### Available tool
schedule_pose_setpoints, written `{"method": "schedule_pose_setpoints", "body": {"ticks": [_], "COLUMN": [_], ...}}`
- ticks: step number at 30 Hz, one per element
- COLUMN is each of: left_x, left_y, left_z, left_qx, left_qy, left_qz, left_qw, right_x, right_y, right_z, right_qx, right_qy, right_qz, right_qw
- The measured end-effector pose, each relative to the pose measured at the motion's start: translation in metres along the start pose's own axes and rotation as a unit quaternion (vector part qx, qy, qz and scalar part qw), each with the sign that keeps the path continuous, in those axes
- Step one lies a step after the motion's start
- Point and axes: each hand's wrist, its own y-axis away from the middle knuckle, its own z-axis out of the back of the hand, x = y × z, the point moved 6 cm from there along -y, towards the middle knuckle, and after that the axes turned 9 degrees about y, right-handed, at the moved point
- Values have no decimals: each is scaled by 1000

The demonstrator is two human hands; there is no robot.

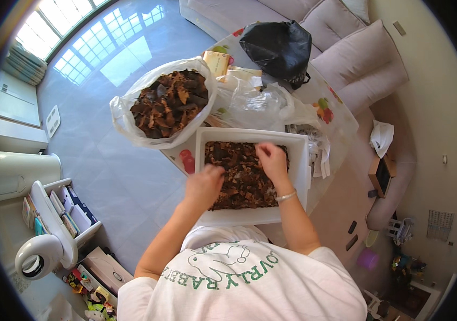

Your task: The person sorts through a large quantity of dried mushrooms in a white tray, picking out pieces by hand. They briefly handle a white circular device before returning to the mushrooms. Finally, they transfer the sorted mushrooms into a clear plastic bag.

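Before me a white plastic tub point(301, 172) holds a layer of dark brown, flaky pieces point(244, 176), which look like dried leaves or bark. My left hand point(206, 184) hangs over the tub's left side, its fingers bent down at the flakes and blurred. Over the upper right part of the layer is my right hand point(271, 160), thumb and fingertips drawn close together. Whether either hand pinches a flake is too small to tell. Beyond the tub, up and to the left, a white plastic bag point(122, 116) stands open, full of larger brown pieces point(172, 102).
Crumpled clear plastic bags point(256, 100) lie behind the tub on the table point(340, 120). A tissue box point(216, 63) and a black plastic bag point(278, 50) sit farther back. A sofa point(348, 60) borders the table's far side. Shelves with books point(68, 208) stand at lower left.
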Motion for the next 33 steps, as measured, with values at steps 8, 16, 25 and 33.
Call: {"method": "schedule_pose_setpoints", "body": {"ticks": [8, 16, 25, 33], "left_x": [12, 27, 55, 54], "left_y": [33, 21, -38, -29], "left_z": [-112, -105, -115, -119], "left_qx": [194, 206, 104, 152], "left_qy": [-166, -182, -253, -228], "left_qz": [-29, 17, 15, 16], "left_qw": [966, 961, 962, 962], "right_x": [-65, -92, -80, -59], "right_y": [69, 53, 19, -12], "right_z": [-29, -11, -17, -23], "right_qx": [150, 57, -40, -44], "right_qy": [347, 210, 121, 218], "right_qz": [11, 65, 62, 21], "right_qw": [926, 974, 990, 975]}}
